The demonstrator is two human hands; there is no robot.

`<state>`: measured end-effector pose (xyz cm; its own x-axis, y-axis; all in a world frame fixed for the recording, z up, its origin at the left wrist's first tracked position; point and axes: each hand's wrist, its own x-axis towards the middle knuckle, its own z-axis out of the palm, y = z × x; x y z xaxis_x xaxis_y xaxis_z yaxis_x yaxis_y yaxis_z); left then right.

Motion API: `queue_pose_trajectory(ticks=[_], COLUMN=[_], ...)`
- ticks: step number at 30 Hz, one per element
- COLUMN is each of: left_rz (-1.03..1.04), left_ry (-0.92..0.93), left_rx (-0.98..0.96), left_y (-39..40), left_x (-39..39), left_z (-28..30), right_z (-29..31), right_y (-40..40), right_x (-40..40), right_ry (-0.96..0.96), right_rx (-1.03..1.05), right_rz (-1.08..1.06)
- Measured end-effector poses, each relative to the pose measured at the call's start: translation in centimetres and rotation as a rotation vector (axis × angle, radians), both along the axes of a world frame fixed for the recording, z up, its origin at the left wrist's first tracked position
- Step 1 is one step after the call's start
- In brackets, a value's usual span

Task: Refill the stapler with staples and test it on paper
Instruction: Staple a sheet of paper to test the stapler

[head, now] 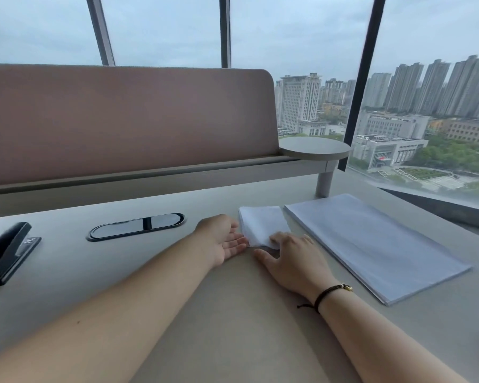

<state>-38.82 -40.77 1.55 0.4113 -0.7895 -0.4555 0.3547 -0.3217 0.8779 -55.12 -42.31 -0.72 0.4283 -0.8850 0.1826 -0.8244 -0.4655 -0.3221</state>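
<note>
Your right hand lies palm down on the worktop, its fingertips pressing the near corner of a small folded paper; whether the thumb pinches under that corner or only rests beside it is hard to tell, since the fingers cover the edge. A dark cord bracelet circles that wrist. Your left hand lies open, palm turned up and inward, fingers stretched flat with their tips just touching the left edge of the folded paper; it grips nothing. The folded paper sits toward the far right of the worktop, and just beside it, nearer the right edge, lies a flat stack of paper, apart from both hands. The black stapler rests at the left edge of the worktop, its top arm raised at an angle from the base, well apart from your hands. Between the stapler and your left hand, a dark oval cable port is set into the worktop, near the far edge.
</note>
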Motion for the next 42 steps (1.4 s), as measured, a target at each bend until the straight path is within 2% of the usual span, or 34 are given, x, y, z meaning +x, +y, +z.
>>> queue_pose_trajectory(ticks=[4,10,20,28,30,32,35,39,42], left_rz=[-0.023,0.043,0.009,-0.047,-0.059,-0.093,-0.101,-0.095,-0.093], left_ry=[-0.119,-0.41,-0.532,-0.605,-0.555,-0.42,-0.331,-0.29,-0.309], left_rx=[-0.008,-0.028,-0.016,-0.053,-0.067,-0.102,-0.189,-0.296,-0.333], left_y=[-0.6,-1.4,-1.5,-0.3,0.3,1.5,4.2,9.3,14.1], left_x=[-0.7,-1.3,-1.5,-1.4,-1.0,-0.5,0.1,1.4,2.4], left_z=[-0.2,-0.5,-0.2,1.0,1.6,2.3,3.6,5.9,7.6], right_z=[0.0,0.1,-0.6,-0.8,-0.8,-0.6,0.9,4.8,6.5], right_y=[0.0,0.1,-0.5,-1.1,-1.1,-0.9,-0.5,2.2,5.2], right_x=[-0.1,-0.3,-0.1,-0.4,-0.4,-0.4,-0.3,0.2,0.8], right_ry=[-0.002,-0.016,-0.026,-0.185,-0.272,-0.406,-0.708,-1.113,-1.204], right_rx=[-0.024,-0.021,-0.061,-0.032,-0.038,-0.031,0.023,0.346,0.54], right_rz=[0.001,0.015,0.029,-0.014,-0.059,-0.101,-0.121,-0.003,0.153])
